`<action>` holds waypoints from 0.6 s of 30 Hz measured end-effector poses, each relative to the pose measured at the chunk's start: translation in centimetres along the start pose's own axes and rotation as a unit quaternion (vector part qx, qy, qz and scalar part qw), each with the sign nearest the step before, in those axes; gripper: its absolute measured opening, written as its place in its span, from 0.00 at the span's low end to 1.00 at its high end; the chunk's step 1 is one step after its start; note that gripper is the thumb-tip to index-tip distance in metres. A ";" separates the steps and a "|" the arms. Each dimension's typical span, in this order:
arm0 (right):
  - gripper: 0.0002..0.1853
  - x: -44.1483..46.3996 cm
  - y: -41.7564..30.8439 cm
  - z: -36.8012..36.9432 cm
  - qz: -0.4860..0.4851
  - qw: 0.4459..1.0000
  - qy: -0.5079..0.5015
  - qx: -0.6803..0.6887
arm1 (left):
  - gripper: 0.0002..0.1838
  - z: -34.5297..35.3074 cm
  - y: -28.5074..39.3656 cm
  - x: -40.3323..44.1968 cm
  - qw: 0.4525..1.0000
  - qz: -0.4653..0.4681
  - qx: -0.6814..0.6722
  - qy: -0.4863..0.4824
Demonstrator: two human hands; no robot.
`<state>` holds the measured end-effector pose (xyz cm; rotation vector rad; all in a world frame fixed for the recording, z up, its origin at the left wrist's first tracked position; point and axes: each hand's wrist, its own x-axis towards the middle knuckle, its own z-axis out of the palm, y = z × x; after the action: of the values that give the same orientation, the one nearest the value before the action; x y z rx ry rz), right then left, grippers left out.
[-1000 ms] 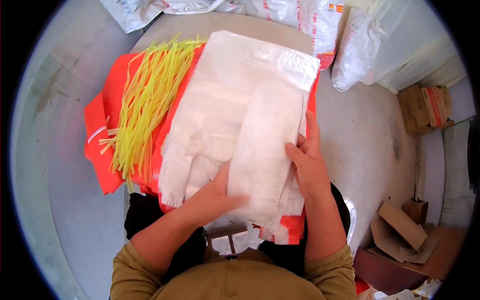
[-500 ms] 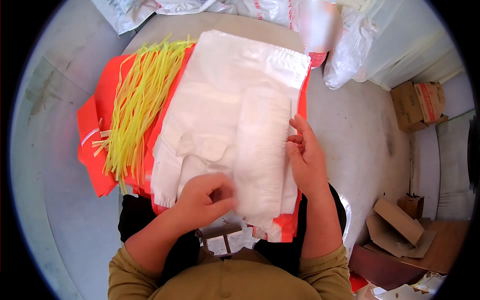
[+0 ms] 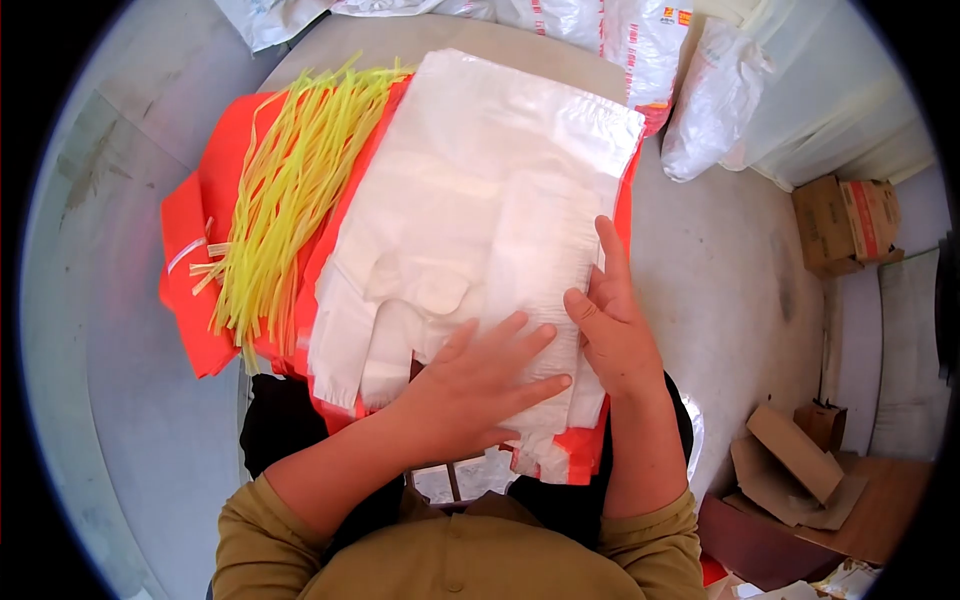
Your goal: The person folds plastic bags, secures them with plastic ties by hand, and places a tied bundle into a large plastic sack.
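Observation:
White plastic bags [image 3: 430, 200] lie in a flat stack over red bags [image 3: 235, 150], with a folded strip of white film along the stack's right side. My left hand [image 3: 485, 380] is open, its fingers spread over the lower part of that folded strip. At the strip's right edge is my right hand [image 3: 615, 335], open, thumb and fingers apart, with nothing visibly gripped. A bunch of yellow ties [image 3: 300, 190] rests on the red bags to the left. One folded red piece with a pale band [image 3: 190, 260] sticks out at far left.
Filled white sacks [image 3: 640, 50] stand beyond the far edge of the round table [image 3: 720, 290]. Another wrapped sack [image 3: 715, 100] is beside them. A cardboard box [image 3: 845, 225] sits at the right, and opened cardboard [image 3: 795, 465] lies on a brown surface at lower right.
My left hand has let go of the folded strip's left side, curled beside it, then spread over its lower part. The strip now lies flatter. My right hand has stayed near the right edge.

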<state>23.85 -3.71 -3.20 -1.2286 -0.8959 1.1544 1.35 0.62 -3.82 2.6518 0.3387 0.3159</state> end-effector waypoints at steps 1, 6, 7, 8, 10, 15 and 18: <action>0.46 0.1 0.1 0.1 0.006 1.000 -0.002 0.006 | 0.44 0.0 0.0 0.0 1.000 0.002 0.006 0.001; 0.48 0.0 -0.8 1.0 0.035 0.998 -0.027 0.035 | 0.42 0.3 -0.2 -0.1 0.999 0.034 0.001 0.015; 0.48 -0.1 -0.9 1.1 0.036 0.998 -0.035 0.037 | 0.41 0.2 -0.2 -0.1 0.999 0.038 -0.009 0.018; 0.48 -0.1 -1.2 1.2 0.033 0.998 -0.042 0.017 | 0.40 0.1 -0.2 -0.1 0.999 0.040 -0.008 0.013; 0.48 -0.3 -1.7 1.3 0.027 0.998 -0.058 -0.025 | 0.39 -0.2 -0.2 0.0 0.999 0.043 -0.006 0.006; 0.48 -0.5 -1.2 1.4 0.013 0.997 -0.058 -0.040 | 0.32 0.4 -0.6 0.0 0.997 0.074 -0.018 0.021; 0.47 0.1 0.0 1.0 0.008 0.998 -0.052 -0.039 | 0.30 1.0 -0.8 0.0 0.996 0.084 -0.003 0.004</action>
<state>22.92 -3.38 -3.04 -1.2500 -1.0201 1.2147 1.46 0.93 -5.09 2.6791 0.1162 0.3800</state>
